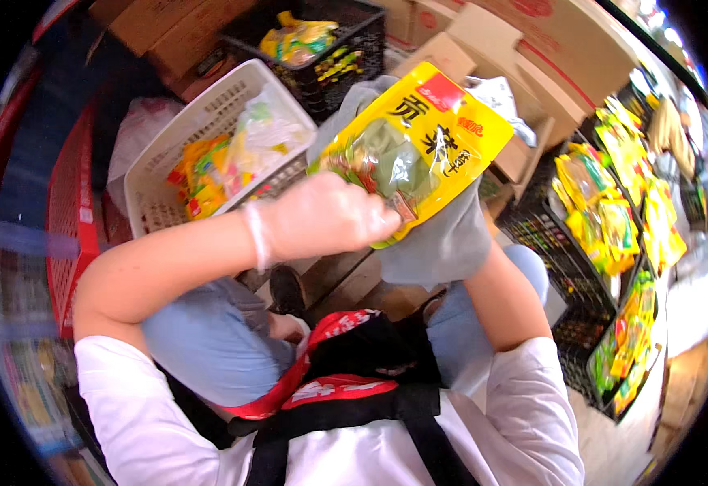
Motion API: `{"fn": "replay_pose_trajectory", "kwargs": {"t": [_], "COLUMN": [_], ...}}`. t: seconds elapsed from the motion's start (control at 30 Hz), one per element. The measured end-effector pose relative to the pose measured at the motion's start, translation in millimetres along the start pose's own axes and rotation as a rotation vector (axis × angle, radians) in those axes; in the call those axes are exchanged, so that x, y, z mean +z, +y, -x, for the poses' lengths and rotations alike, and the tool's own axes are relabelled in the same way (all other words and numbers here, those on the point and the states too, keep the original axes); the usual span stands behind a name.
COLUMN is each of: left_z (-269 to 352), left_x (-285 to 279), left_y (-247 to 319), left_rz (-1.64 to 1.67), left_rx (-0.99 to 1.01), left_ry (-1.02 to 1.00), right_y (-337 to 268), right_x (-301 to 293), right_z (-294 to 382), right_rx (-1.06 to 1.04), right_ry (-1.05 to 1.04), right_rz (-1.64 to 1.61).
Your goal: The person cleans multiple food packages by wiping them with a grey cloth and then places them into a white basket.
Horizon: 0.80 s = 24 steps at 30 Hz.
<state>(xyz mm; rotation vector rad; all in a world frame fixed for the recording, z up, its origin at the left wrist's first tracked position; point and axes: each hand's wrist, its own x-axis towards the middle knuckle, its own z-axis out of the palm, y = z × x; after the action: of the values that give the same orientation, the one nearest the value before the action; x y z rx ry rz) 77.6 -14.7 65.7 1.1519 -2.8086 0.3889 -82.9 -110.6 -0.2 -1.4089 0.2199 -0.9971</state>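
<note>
A shiny yellow food packet [445, 146] with a clear window is tilted in front of me and bears printed writing. Through the window, pale green pieces and some red show. My left hand [335, 212], slightly blurred and with a pale band at the wrist, has its fingers curled over the packet's lower left edge. Grey cloth [439, 252] spreads behind the packet and sticks out at its upper left and below. My right forearm [506, 291] runs into this cloth, which hides the right hand together with the packet; its grip cannot be seen.
At the left stands a white plastic basket [141, 188] holding colourful packets. Beyond it is a black crate [354, 67] with yellow packets. More black crates [527, 225] of packets line the right. Cardboard boxes [554, 67] rise ahead. A red perforated panel [74, 237] stands far left.
</note>
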Motion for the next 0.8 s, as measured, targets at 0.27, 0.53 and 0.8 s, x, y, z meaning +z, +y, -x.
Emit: {"fn": "replay_pose_trajectory", "kwargs": {"t": [0.27,0.53,0.8], "left_z": [-98,-115,-35], "left_x": [21,67,118], "left_y": [39,81,46], "left_rz": [0.431,1.105,2.444], "left_rx": [-0.180,-0.686,-0.671], "left_ry": [0.127,0.658,1.274], "right_y": [-20,-31,-50], "right_x": [-76,-78,-57], "right_z": [32,45,38], "right_rx": [0.095,-0.161,-0.265], "right_ry": [0.205,0.210,0.027], "right_rz": [-0.584,0.698,1.226]}}
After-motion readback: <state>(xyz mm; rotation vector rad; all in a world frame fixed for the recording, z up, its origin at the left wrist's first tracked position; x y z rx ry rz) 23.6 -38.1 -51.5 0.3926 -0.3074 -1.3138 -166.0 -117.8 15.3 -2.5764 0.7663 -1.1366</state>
